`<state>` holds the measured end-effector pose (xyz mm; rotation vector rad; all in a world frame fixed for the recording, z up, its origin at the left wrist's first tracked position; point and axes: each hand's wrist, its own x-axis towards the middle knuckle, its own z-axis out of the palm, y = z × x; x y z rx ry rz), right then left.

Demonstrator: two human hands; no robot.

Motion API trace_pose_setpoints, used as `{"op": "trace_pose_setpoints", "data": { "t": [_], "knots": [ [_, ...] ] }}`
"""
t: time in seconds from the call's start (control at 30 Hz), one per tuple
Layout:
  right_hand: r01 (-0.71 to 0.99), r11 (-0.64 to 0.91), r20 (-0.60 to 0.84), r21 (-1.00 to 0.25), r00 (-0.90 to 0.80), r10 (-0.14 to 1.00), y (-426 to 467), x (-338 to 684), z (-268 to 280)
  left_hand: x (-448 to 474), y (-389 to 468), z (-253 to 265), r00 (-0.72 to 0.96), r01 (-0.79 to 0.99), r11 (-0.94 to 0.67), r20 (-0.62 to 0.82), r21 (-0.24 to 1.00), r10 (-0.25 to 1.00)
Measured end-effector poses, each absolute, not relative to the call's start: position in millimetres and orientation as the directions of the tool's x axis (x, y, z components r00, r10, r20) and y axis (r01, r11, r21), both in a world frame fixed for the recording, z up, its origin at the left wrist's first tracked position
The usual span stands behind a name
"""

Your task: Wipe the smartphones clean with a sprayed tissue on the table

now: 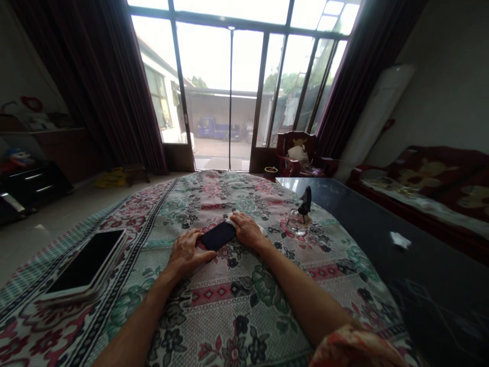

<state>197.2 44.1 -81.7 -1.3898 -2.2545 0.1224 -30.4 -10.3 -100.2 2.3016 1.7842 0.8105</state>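
Note:
A dark smartphone lies on the patterned tablecloth, screen up and slightly slanted. My left hand grips its left end, fingers at the far edge and thumb along the near edge. At the right end, my right hand presses a white tissue or cloth against the phone; most of that cloth is hidden beneath the fingers. A clear spray bottle with a black trigger head stands to the right of my right hand. To the left lies a stack of white-framed tablets, the top one with a black screen.
A dark glossy table adjoins on the right, with a crumpled white tissue on it. Beyond are a wooden sofa, a chair and glass doors. A black drawer unit stands at the far left.

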Motion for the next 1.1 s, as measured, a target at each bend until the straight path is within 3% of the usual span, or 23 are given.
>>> {"op": "trace_pose_setpoints", "data": {
  "t": [0.23,0.57,0.7,1.1],
  "knots": [
    [0.836,0.453,0.340,-0.308,-0.348,0.874,27,190,-79,-30,-11,-99,0.152,0.865,-0.291,0.340,0.408,0.928],
    [0.599,0.756,0.329,-0.263,-0.681,0.654,-10,153,-73,-33,-7,-104,0.177,0.854,-0.317,0.343,0.412,0.923],
    [0.521,0.810,0.330,-0.268,-0.741,0.585,-8,153,-72,-34,-6,-105,0.179,0.850,-0.320,0.341,0.419,0.923],
    [0.742,0.600,0.363,-0.299,-0.493,0.791,35,190,-79,-31,-9,-101,0.156,0.860,-0.301,0.350,0.412,0.924]
  ]
}}
